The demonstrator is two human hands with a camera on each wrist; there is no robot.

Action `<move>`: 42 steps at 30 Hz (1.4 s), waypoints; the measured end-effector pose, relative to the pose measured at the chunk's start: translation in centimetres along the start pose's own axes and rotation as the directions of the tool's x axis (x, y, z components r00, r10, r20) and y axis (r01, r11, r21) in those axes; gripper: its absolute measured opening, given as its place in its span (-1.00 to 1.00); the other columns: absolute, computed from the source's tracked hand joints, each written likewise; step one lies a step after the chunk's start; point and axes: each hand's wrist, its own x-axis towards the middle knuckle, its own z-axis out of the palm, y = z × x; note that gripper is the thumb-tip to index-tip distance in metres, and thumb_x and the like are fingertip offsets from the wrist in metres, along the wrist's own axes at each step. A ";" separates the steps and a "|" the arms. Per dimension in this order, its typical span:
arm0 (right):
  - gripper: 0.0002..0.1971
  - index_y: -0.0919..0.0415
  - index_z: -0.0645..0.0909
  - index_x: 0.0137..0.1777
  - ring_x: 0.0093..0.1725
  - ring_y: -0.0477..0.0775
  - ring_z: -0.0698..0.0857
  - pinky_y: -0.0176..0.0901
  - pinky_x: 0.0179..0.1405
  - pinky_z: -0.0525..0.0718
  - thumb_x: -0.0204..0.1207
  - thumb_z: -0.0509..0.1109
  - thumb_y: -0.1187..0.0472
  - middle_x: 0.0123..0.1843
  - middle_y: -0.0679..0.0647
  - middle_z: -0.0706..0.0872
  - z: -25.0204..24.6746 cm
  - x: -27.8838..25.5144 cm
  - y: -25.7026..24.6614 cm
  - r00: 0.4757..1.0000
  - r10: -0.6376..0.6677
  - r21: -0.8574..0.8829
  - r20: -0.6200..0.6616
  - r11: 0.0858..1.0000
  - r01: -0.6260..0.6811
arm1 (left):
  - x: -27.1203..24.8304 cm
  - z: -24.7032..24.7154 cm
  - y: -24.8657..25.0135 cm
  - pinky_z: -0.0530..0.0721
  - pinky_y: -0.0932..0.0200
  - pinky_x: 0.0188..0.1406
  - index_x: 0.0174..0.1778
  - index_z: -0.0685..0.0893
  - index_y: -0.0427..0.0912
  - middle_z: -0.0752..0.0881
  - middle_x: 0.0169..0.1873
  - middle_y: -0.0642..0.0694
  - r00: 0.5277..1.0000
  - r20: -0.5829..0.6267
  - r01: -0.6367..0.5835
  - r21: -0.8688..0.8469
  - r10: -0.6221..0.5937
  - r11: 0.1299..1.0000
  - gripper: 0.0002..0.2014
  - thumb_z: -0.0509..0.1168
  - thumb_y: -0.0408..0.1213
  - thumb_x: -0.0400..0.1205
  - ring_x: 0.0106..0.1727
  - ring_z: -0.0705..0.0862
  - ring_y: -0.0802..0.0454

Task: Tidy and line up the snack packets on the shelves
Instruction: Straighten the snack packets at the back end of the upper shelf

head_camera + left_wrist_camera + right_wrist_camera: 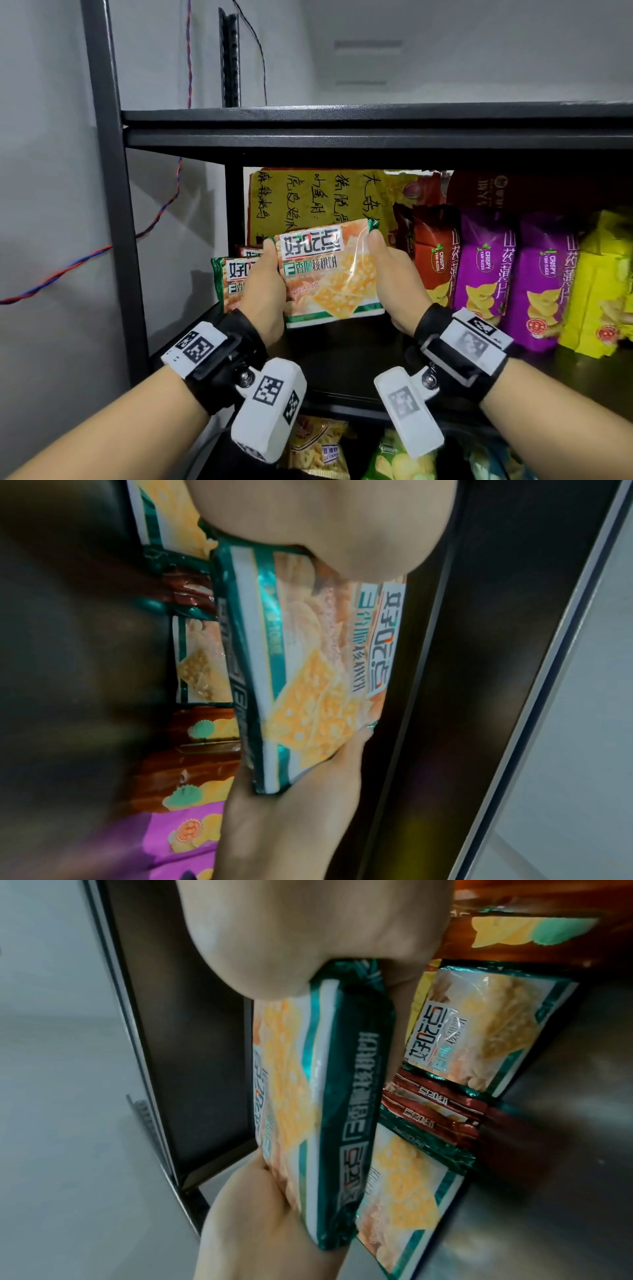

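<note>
The biscuit packet (329, 274) is held upright above the shelf (342, 353), clamped between both hands: left hand (263, 291) gripping its left edge, right hand (394, 281) its right edge, thumbs in front.

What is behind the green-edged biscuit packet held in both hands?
Behind the green-edged biscuit packet: matching green biscuit packets, red-brown packets between them, and a yellow handwritten sheet. The held packet hides how they are stacked.

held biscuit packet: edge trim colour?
Green on the biscuit packet, gripped by left hand and right hand; clearest in right wrist view.
</note>
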 end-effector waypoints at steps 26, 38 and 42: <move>-0.54 0.11 0.17 -0.45 -0.51 -0.15 0.27 -0.32 -0.53 0.24 0.72 0.15 0.30 -0.49 -0.08 0.21 -1.0 -0.2 -0.1 0.911 -0.364 -0.285 -0.194 0.910 0.303 | 1.6 -2.0 0.3 0.55 0.02 -0.44 -0.10 0.43 -0.45 0.76 -0.13 -0.42 0.895 -0.067 -0.362 0.470 0.442 0.805 -0.66 0.03 -0.23 0.84 -0.36 0.66 -0.11; -0.50 0.13 0.13 -0.50 -0.48 -0.05 0.16 -0.22 -0.59 0.11 0.68 0.17 0.35 -0.52 -0.01 0.19 -1.6 1.7 1.1 0.927 -0.230 -0.278 -0.296 0.949 0.147 | -1.2 -2.2 -0.8 0.55 0.12 -0.71 -0.06 0.35 -0.06 0.73 -0.02 -0.42 0.957 0.233 -0.244 0.320 0.173 0.916 -0.80 0.01 -0.12 0.87 -0.58 0.68 -0.26; -0.60 0.40 0.48 -0.35 -0.33 0.18 0.53 -0.03 -0.32 0.50 0.74 0.13 0.27 -0.36 0.22 0.59 -1.3 1.6 1.7 0.981 -0.067 -0.177 -0.180 0.984 0.035 | -0.6 -1.9 -0.6 0.39 0.21 -0.74 -0.09 0.32 -0.16 0.65 -0.14 -0.49 0.973 0.157 -0.212 0.319 0.169 0.924 -0.78 -0.04 -0.27 0.88 -0.67 0.50 -0.01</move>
